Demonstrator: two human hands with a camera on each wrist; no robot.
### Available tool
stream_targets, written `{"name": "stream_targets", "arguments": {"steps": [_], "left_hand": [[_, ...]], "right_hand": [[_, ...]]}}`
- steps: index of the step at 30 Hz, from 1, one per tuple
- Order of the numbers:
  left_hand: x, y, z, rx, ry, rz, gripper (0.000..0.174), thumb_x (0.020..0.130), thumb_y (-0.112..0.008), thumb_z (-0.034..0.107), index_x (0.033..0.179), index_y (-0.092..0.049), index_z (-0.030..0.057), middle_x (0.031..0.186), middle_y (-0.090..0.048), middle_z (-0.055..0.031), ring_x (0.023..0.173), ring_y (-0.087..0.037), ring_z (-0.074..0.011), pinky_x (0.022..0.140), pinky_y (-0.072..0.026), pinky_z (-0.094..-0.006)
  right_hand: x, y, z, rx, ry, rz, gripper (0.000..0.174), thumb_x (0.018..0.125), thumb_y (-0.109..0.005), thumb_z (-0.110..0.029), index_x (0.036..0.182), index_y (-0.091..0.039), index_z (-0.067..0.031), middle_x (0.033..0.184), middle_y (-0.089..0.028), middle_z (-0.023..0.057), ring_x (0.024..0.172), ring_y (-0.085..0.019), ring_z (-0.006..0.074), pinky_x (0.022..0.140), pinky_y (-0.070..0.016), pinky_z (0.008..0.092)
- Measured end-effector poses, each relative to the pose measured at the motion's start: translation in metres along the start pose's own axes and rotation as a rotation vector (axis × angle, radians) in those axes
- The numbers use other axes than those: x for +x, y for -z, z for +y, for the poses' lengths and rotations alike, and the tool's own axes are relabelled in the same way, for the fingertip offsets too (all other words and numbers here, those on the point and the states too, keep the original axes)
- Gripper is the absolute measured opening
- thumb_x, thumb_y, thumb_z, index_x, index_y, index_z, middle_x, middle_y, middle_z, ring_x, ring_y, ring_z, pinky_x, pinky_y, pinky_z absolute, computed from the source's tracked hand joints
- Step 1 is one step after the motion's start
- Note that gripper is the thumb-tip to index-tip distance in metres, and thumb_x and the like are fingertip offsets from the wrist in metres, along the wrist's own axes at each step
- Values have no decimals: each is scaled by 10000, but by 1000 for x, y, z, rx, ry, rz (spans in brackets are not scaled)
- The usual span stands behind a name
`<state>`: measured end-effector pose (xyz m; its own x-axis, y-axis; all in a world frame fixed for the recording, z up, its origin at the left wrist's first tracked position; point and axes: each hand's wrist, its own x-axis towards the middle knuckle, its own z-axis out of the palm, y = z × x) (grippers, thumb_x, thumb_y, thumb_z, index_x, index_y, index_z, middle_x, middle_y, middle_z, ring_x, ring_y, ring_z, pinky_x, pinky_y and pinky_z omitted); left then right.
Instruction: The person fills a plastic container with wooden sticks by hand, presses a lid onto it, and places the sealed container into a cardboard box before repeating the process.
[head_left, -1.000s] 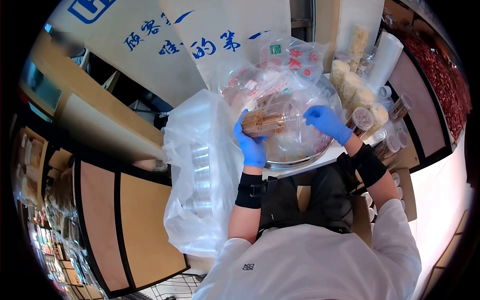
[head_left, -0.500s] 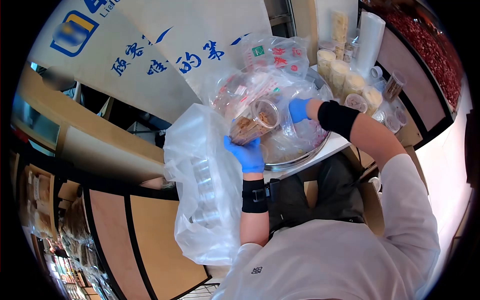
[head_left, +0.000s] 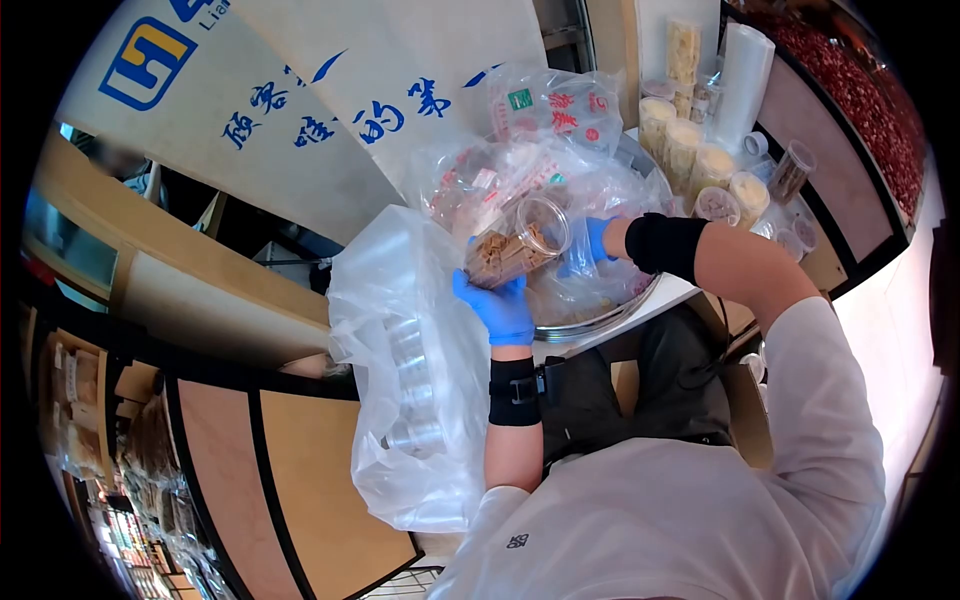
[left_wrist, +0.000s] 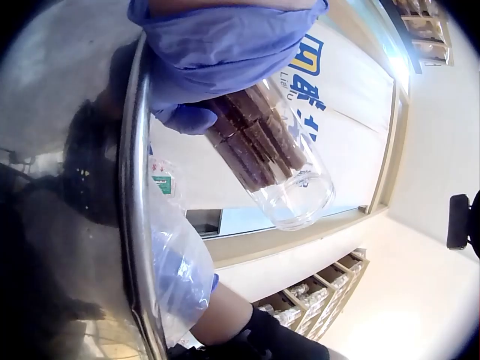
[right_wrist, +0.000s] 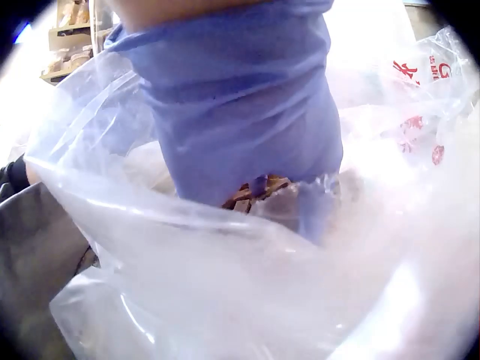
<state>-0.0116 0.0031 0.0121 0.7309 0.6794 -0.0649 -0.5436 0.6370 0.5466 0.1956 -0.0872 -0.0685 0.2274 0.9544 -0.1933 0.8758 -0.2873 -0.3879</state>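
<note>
My blue-gloved left hand (head_left: 500,312) grips a clear plastic jar (head_left: 541,222) by its lower part, tilted with its open mouth toward the right hand. Brown stick-like pieces (left_wrist: 255,142) fill much of the jar, bundled lengthwise in the left wrist view. The gloved right hand (head_left: 598,240) reaches down into a clear plastic bag (right_wrist: 172,255). Beside its fingers, more brown pieces (right_wrist: 241,201) show inside the bag. Plastic and the glove hide most of the right fingers, and I cannot tell what they hold.
Under the bags lies a round metal tray (head_left: 590,330). Filled jars (head_left: 682,145) and a plastic roll (head_left: 743,85) stand at the back right. To the left, a long translucent bag (head_left: 400,480) holds stacked clear containers. A printed white panel (head_left: 330,100) rises behind.
The right hand has gone from beside the jar down into the plastic bag. My left hand has tipped the jar so its mouth faces up and right.
</note>
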Motion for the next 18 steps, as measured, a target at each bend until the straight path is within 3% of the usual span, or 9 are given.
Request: {"name": "stream_targets", "arguments": {"steps": [3,6,10,12,14,18], "left_hand": [[0,1,1,-2,-8,-13,658,863,-416,555,1296,-426,60,1251,-494,-106,1125,-502,-262,901,-453,-402],[0,-1,1,2,-16,18,649,865,-415,558,1288,-435,66,1245,-502,-104,1112,-509,-258,893,-457,-399],[0,1,0,0,5,5,626,871,-409,558,1269,-454,77,1229,-513,-94,1092,-519,-246,867,-468,-392],[1,1,0,-1,5,7,619,873,-406,556,1263,-459,79,1222,-516,-91,1084,-521,-240,860,-470,-390],[2,4,-1,-2,38,6,583,881,-369,531,1319,-479,163,1255,-519,-60,1119,-497,-218,856,-448,-368],[5,7,-1,9,38,-15,578,881,-371,530,1314,-486,165,1248,-525,-60,1108,-504,-218,846,-453,-365]], "right_hand": [[-1,1,-4,65,-49,-5,280,808,-591,-316,828,-680,-51,710,-648,85,579,-610,236,518,-484,358],[-43,52,-56,117,-113,-43,264,789,-603,-291,843,-677,-44,722,-652,112,572,-608,238,526,-483,367],[-55,69,-59,42,-105,-115,250,757,-623,-266,882,-680,-57,754,-657,137,623,-621,235,573,-489,375],[-67,84,-67,-152,17,-105,241,707,-645,-237,878,-684,-71,782,-662,149,676,-625,254,626,-485,381],[-54,71,-35,-146,50,-133,236,687,-651,-225,867,-688,-77,781,-661,148,688,-622,270,640,-482,383],[-71,92,-43,38,-1,-198,242,641,-658,-205,844,-693,-76,779,-659,156,677,-610,307,634,-474,392]]}}
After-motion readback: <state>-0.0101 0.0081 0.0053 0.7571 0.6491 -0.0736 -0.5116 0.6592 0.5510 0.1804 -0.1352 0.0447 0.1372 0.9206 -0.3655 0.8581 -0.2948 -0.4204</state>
